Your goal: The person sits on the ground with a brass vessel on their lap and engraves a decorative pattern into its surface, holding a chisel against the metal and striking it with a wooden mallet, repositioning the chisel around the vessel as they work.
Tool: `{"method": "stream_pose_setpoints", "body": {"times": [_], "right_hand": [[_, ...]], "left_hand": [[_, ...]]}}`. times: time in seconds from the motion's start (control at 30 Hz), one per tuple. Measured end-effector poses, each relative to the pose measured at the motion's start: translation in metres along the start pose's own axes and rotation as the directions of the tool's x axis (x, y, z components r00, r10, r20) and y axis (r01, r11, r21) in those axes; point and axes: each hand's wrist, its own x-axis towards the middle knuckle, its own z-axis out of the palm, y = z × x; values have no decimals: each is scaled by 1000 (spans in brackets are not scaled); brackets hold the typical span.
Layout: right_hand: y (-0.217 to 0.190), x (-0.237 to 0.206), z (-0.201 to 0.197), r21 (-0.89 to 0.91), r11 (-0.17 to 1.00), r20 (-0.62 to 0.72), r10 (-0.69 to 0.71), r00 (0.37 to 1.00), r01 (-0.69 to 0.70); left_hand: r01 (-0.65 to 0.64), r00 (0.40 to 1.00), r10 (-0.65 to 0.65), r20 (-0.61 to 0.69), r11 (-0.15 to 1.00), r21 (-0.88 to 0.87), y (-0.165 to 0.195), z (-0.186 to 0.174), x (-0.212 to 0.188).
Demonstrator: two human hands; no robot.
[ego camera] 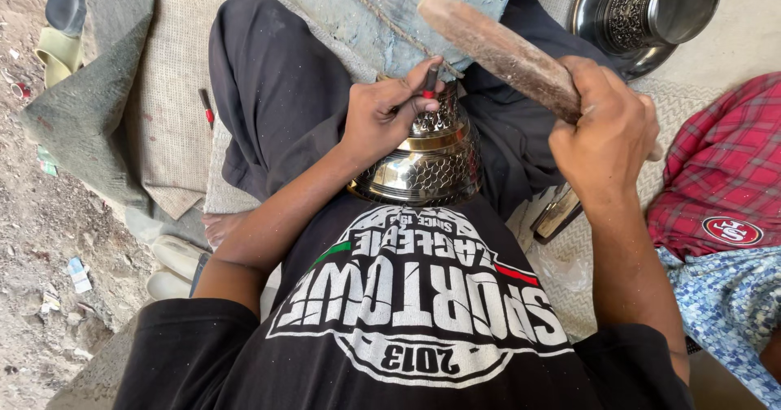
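Note:
My left hand [389,111] pinches a small dark chisel [430,78] with a red band, its tip set on a shiny engraved brass vessel [431,159] that rests in my lap between my legs. My right hand [606,129] grips a thick wooden mallet [496,50], raised above and to the right of the chisel, its head pointing up-left. The vessel's lower part is hidden by my black printed shirt.
A second engraved metal vessel [651,7] lies on a round metal tray [587,11] at top right. Red checked cloth [720,178] and blue patterned cloth [724,312] lie at right. Another small red-banded tool [207,109] lies on the mat [175,93] at left; sandals [175,268] and dirt floor beyond.

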Motion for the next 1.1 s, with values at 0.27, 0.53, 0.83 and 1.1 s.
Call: {"method": "stream_pose_setpoints", "body": {"times": [0.27,0.53,0.83,1.1], "right_hand": [[-38,33,-1,-159,969,-19,-195,981,190],[-48,61,20,368,924,31,-128,991,107],[-59,66,24,-52,976,50,-208,977,210],[-87,87,26,-14,974,-1,-227,974,227]], "left_hand": [[-50,996,53,-78,998,42,6,-32,-7],[-103,989,111,-96,991,84,-8,-49,0],[-40,995,43,-94,999,33,-8,-75,9],[-65,993,69,-94,997,46,-13,-104,18]]}}
